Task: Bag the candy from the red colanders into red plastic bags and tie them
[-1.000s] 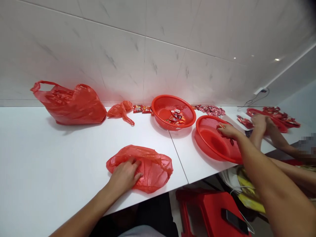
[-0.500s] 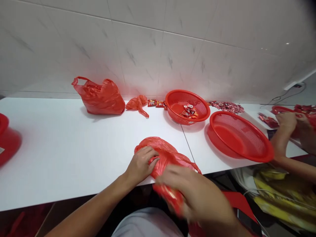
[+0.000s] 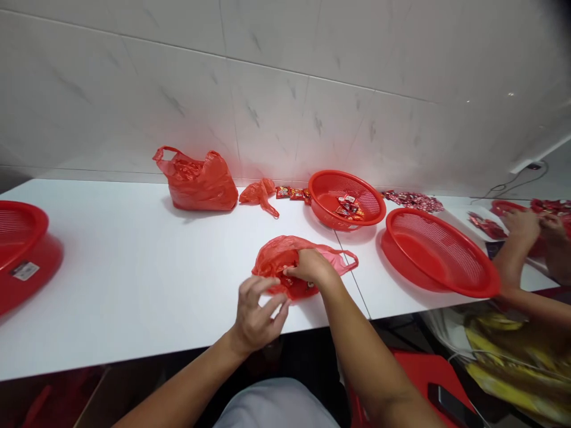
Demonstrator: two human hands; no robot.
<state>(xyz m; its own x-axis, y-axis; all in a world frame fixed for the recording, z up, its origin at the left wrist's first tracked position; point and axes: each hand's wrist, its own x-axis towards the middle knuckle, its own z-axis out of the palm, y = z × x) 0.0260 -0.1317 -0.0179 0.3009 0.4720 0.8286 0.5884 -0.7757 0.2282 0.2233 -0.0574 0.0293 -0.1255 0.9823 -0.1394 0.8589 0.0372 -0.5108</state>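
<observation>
A small red plastic bag (image 3: 285, 261) lies near the front edge of the white table (image 3: 134, 273). My right hand (image 3: 312, 267) reaches into its mouth, fingers curled on the plastic or on something inside that I cannot make out. My left hand (image 3: 256, 315) hovers just in front of the bag with fingers spread and bent, holding nothing that I can see. One handle loop of the bag sticks out to the right.
A fuller red bag (image 3: 198, 181) and a small knotted one (image 3: 261, 193) sit by the wall. A red basket with candies (image 3: 348, 199), an empty red basket (image 3: 441, 252), and another at the left edge (image 3: 22, 249). Another person's hands (image 3: 530, 226) work at far right. Red stool (image 3: 419, 368) below.
My right hand came back from the empty basket to the bag and now reaches into it. My left hand let go of the bag and drew back. The view swung left.
</observation>
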